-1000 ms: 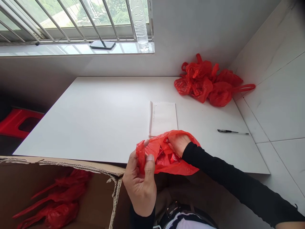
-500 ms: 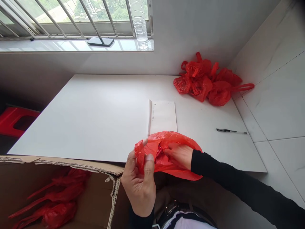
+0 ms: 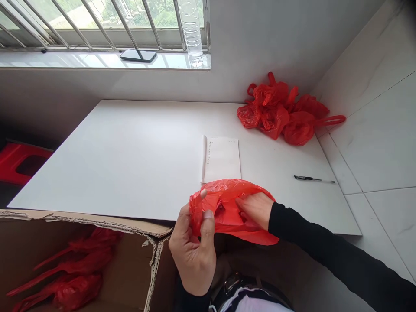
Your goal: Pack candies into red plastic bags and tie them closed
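A red plastic bag (image 3: 234,188) is stretched wide at the front edge of the white table. Its handle loop is pinched between the thumb and fingers of my left hand (image 3: 195,247). Inside the mouth of the bag is my right hand (image 3: 256,208), its fingertips hidden by the red film. Something dark red shows in the bag near those fingers, too small to name. Just beyond the bag lies an open notebook (image 3: 222,160) with a column of small writing on its page.
Several tied red bags (image 3: 276,108) are heaped at the table's back right corner. A pen (image 3: 308,178) lies to the right. At the lower left, a cardboard box (image 3: 130,273) holds more red bags (image 3: 78,290). A phone (image 3: 138,55) and a bottle (image 3: 192,37) occupy the windowsill.
My right hand has moved slightly right and deeper into the bag, so its fingertips are less visible. My left hand, still on the handle, has shifted a little right.
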Demonstrator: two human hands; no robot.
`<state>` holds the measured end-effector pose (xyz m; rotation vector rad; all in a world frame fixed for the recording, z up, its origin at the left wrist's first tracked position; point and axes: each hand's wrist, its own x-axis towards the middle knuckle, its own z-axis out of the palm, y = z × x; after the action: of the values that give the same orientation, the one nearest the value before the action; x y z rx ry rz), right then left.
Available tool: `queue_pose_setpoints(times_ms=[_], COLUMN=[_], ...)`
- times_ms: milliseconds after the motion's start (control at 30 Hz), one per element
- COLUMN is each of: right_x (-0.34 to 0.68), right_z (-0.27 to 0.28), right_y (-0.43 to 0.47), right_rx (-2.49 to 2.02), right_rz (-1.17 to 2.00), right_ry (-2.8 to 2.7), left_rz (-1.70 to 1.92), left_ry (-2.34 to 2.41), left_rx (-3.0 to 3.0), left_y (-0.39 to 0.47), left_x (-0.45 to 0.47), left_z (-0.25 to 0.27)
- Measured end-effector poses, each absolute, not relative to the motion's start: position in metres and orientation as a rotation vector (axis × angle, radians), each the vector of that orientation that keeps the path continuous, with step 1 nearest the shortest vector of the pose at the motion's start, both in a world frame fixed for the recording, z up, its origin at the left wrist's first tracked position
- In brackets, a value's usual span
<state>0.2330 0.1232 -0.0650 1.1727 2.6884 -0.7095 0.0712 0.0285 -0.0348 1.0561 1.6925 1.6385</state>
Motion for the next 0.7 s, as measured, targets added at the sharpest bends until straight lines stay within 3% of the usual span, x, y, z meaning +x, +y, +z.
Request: queue_pose_setpoints(times_ms=[267, 533, 600, 700], right_x=[0.242, 0.241, 0.247, 0.261], right_z=[-0.078, -0.076, -0.062, -0.033], right_y=[0.135, 0.137, 0.135, 0.126], right_rx=[1.284, 1.361, 1.409, 1.548], right_rz=[-0.411, -0.384, -0.483, -0.980], right_ry=[2.471, 2.496, 2.577, 2.802], left_rz=[1.609, 1.573, 1.601, 1.629], left_ry=[1.670, 1.677, 1.701, 1.707], left_rx=[1.093, 1.147, 1.182, 1.256], left_y=[0.028, 0.025, 0.025, 0.026], left_x=[0.071, 0.071, 0.069, 0.063], left_z=[-0.038, -0.036, -0.036, -0.036])
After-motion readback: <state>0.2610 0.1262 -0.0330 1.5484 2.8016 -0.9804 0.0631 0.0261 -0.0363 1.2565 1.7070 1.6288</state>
